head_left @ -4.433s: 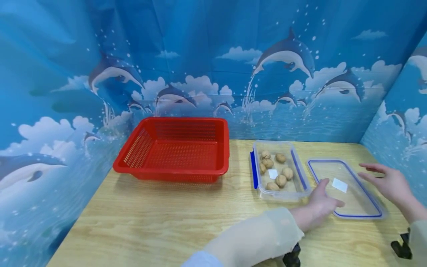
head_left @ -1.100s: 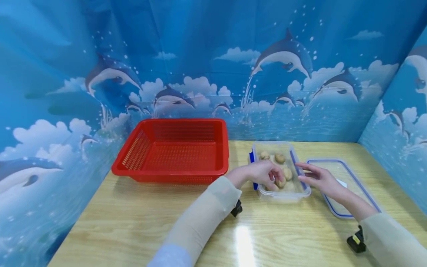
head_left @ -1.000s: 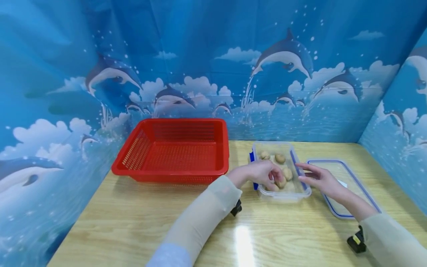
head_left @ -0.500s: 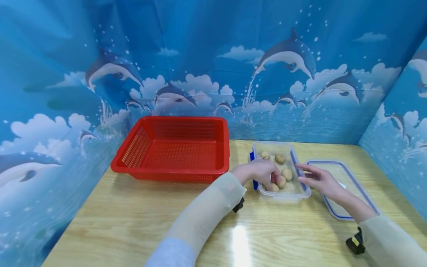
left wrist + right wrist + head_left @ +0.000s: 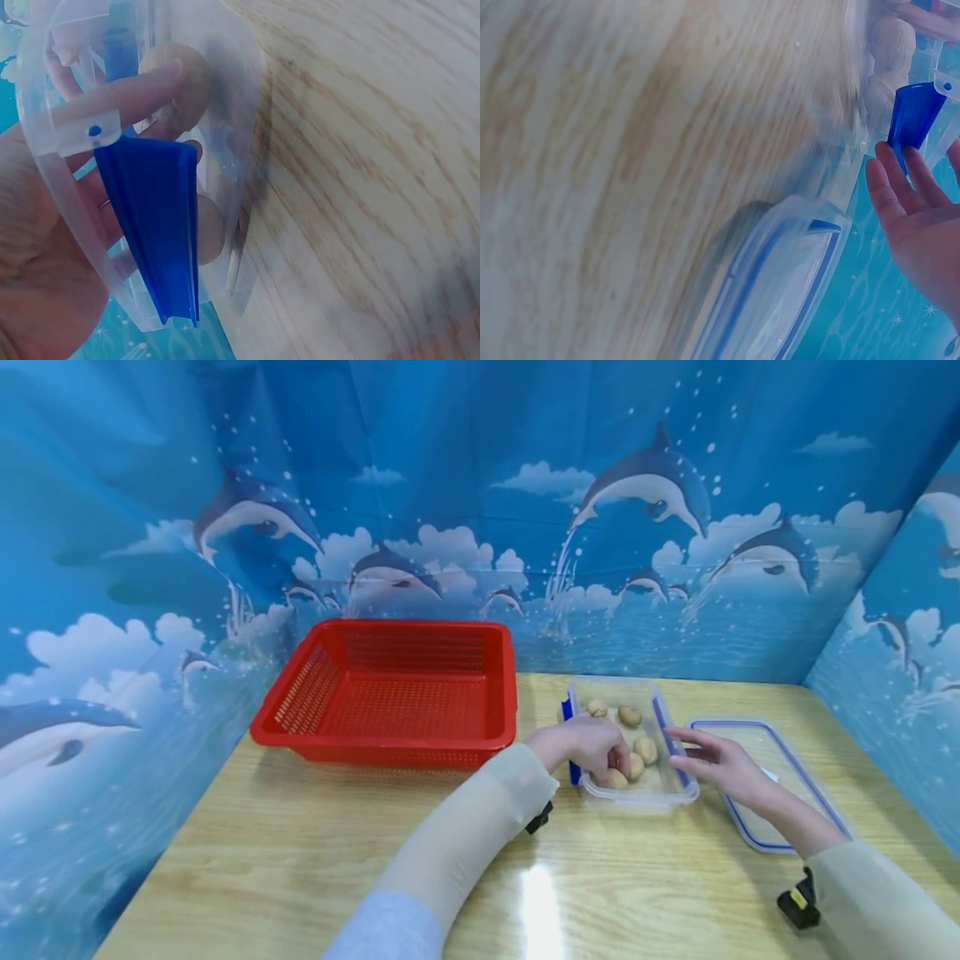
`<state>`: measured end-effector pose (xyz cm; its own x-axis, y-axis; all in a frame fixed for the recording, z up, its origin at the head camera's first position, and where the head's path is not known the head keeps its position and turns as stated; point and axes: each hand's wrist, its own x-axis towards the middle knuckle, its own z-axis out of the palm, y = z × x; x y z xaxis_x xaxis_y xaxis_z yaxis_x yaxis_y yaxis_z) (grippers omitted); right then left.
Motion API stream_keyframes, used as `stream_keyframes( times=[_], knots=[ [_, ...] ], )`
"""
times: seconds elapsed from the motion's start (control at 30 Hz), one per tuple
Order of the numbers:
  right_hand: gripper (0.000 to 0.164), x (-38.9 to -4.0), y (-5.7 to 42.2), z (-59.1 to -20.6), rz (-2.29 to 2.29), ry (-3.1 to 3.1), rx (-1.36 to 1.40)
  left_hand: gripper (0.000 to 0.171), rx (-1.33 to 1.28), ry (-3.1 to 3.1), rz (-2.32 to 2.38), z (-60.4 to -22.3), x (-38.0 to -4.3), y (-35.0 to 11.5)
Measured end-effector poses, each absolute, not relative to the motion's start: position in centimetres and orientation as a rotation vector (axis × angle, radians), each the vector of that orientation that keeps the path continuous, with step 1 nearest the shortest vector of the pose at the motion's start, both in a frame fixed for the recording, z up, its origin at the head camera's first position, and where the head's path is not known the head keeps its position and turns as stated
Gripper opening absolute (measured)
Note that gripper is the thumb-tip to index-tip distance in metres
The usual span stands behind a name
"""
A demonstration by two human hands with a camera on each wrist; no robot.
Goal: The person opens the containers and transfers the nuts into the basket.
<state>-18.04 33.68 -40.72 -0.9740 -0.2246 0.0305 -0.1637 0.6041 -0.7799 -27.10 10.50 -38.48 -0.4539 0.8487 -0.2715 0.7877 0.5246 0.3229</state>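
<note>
A clear plastic food box (image 5: 652,799) with blue clips stands on the table, several walnuts (image 5: 645,749) inside. My left hand (image 5: 588,747) reaches over its left side, fingers curled down among the walnuts. In the left wrist view its thumb lies across a walnut (image 5: 191,90) near the box's front; the other fingers are partly hidden behind the blue clip (image 5: 154,225). My right hand (image 5: 723,766) is at the box's right side, fingers loosely extended. In the right wrist view its fingertips touch the blue clip (image 5: 915,112) hanging there.
The box's clear lid (image 5: 776,752), edged with a blue seal, lies on the table to the right, partly under my right forearm. A red perforated basket (image 5: 382,745) stands at the left. A dolphin-printed curtain (image 5: 465,485) backs the wooden table (image 5: 300,852).
From beside the lid, both hands have moved left to the box, the left one reaching inside. Over the last second the left hand has shifted slightly among the walnuts; the right has stayed still.
</note>
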Motion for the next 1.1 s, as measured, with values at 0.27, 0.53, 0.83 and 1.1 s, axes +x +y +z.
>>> stream_keyframes(
  times=[0.27,0.53,0.83,1.1],
  knots=[
    [0.054,-18.2,33.5,-40.6,-1.336,2.744,-0.338,0.025,1.378,2.352,0.323,-38.2,-27.2,10.1],
    [0.054,-18.2,33.7,-40.8,-1.319,2.761,-0.35,0.029,1.498,2.343,0.468,-36.8,-26.7,9.8],
    [0.054,-18.1,33.9,-40.8,-1.334,2.755,-0.354,0.032,1.488,2.262,0.697,-34.9,-26.4,8.9],
    [0.054,-18.1,34.0,-40.9,-1.336,2.768,-0.359,0.03,1.382,2.141,0.879,-33.2,-25.9,6.9]
  ],
)
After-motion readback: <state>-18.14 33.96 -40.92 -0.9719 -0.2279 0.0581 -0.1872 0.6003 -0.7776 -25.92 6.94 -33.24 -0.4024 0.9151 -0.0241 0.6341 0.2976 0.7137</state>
